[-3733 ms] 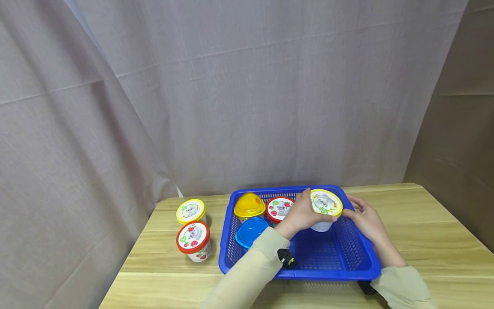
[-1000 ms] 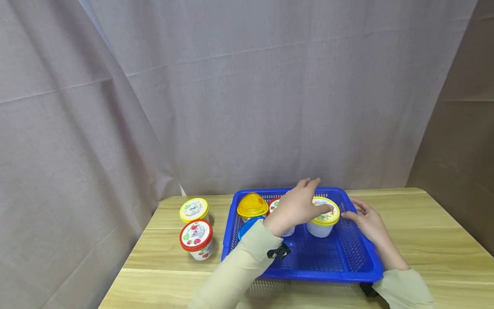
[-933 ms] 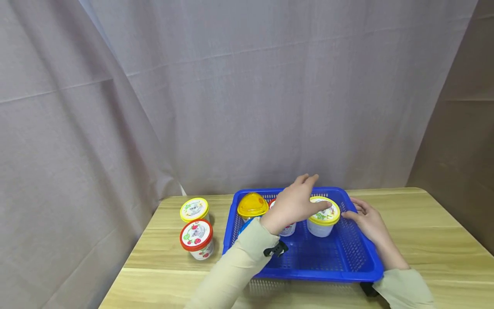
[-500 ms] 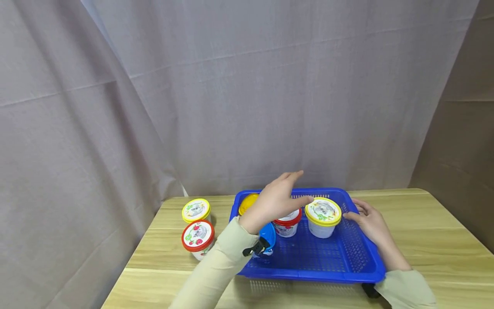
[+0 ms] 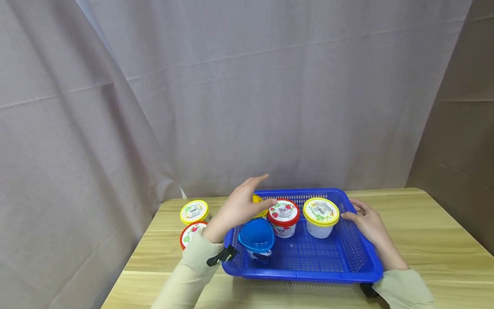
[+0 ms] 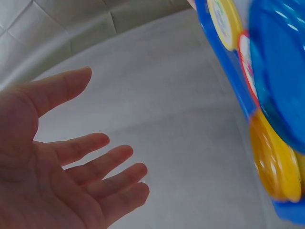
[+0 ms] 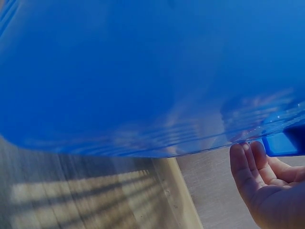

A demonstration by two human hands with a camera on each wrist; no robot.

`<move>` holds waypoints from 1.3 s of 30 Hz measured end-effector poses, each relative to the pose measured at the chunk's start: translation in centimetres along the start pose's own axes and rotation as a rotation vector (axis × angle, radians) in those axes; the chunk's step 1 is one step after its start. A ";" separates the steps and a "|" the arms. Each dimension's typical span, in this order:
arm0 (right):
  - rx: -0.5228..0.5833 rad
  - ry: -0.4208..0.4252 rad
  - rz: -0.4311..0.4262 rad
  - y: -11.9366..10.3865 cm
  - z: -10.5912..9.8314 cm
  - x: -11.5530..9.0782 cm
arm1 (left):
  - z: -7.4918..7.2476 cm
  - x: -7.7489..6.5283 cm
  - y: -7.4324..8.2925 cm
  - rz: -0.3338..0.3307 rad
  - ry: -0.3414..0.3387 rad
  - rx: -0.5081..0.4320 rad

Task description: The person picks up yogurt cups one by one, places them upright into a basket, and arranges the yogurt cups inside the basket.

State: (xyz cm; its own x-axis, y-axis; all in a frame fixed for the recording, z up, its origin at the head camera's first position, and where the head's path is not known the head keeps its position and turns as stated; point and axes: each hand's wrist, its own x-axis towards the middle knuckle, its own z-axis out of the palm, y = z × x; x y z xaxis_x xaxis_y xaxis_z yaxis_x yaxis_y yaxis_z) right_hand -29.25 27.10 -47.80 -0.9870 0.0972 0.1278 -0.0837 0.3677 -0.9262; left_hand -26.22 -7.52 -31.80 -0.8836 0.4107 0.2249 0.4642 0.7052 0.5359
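Note:
My left hand [image 5: 238, 207] hovers over the left end of a blue plastic basket [image 5: 308, 274], fingers spread and nothing in them; the left wrist view shows the bare palm. Thumb over the rim and fingers outside, my right hand [image 5: 368, 225] grips the basket's right side. Inside stand a white tub with a yellow lid [image 5: 321, 211] at the right, a red-lidded tub [image 5: 284, 214] beside it, and a blue-lidded container [image 5: 256, 235] at front left. A container with a domed yellow lid [image 6: 271, 157] is mostly hidden behind my left hand in the head view.
On the wooden table [image 5: 154, 274], left of the basket, stand a yellow-lidded tub [image 5: 194, 211] and a red-lidded tub [image 5: 189, 234], the latter partly covered by my left sleeve. A grey curtain [image 5: 270, 107] hangs behind the table.
The left hand has let go of the yellow-lidded tub, which now stands in the basket, and has moved left across the other containers. The right hand has stayed on the basket's rim.

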 end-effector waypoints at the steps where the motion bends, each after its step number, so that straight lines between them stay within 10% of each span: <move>1: -0.001 0.002 -0.003 0.0 0.0 0.1 | -0.3 -0.3 -0.4 -0.014 0.009 -0.007; 21: -0.025 -0.009 -0.007 -0.8 0.5 0.1 | -6.8 -7.5 -9.5 -0.216 0.278 -0.028; 39: 0.018 0.003 0.003 -0.8 0.8 0.1 | -3.7 -10.2 -15.4 -0.342 0.287 -0.057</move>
State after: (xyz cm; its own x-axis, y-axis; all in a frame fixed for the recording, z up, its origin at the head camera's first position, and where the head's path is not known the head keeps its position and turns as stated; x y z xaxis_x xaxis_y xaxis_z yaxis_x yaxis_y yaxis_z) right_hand -29.36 26.10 -47.34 -0.9869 0.1010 0.1257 -0.0829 0.3507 -0.9328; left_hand -24.56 -24.75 -39.38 -0.9707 -0.0228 0.2391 0.1455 0.7361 0.6610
